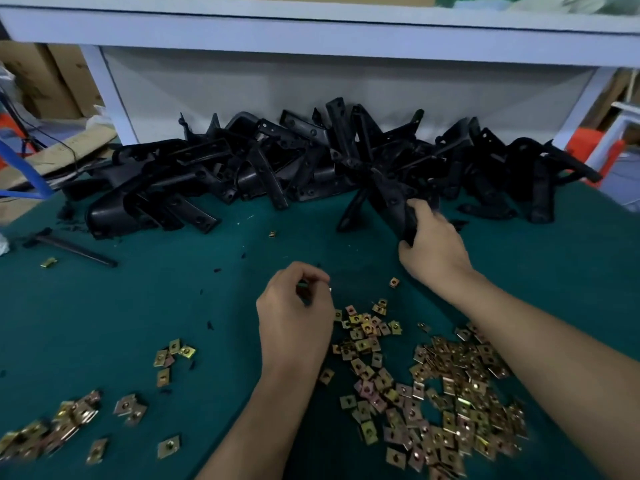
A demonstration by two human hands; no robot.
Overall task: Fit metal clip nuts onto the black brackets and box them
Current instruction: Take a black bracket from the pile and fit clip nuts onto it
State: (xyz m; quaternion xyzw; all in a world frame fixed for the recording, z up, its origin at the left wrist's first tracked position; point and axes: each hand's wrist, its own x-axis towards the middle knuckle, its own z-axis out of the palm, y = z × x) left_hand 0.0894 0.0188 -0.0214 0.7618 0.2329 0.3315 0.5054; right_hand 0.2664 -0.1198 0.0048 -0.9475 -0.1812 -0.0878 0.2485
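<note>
On the green mat [166, 299], right hand [433, 247] grips a black bracket [394, 206]; curled left hand [294, 317] pinches a clip nut [329, 289].

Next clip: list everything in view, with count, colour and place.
table: one, green top
brackets: large pile, black, back of the table
held bracket: one, black, front of the pile
clip nuts: many, brass-coloured, scattered over the near table, densest on the right
rod: one, black, far left of the table
shelf: one, white, above the pile
cardboard boxes: some, brown, back left
left hand: one, fingers curled, above the nuts; contents unclear
right hand: one, grips the held bracket
</note>
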